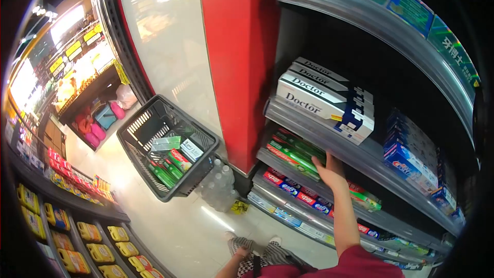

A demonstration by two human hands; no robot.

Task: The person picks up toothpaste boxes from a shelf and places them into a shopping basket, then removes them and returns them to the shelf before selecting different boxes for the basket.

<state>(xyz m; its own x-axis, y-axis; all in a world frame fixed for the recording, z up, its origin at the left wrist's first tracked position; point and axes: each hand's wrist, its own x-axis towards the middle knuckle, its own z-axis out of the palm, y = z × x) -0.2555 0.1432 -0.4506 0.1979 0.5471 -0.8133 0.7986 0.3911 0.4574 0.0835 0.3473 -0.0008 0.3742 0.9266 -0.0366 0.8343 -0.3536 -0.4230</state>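
Observation:
My right hand (328, 169) reaches onto a middle shelf, at a row of green and red Colgate toothpaste boxes (296, 152). Its thumb stands apart from the fingers, and the fingertips are partly hidden at the shelf above. I see nothing held in it. Low in the view, my left hand (242, 251) hangs beside my patterned trousers, its fingers too small to make out. On the floor to the left, a dark shopping basket (149, 118) holds several green boxes (163, 175), a red and green Colgate box (180, 160) and a white box (191, 149).
White Doctor boxes (314, 100) and blue boxes (409, 152) fill the shelf above my right hand. Between basket and shelves stands a pack of clear bottles (218, 188). A red pillar (226, 62) rises behind. Shelves with yellow packs (100, 252) line the left.

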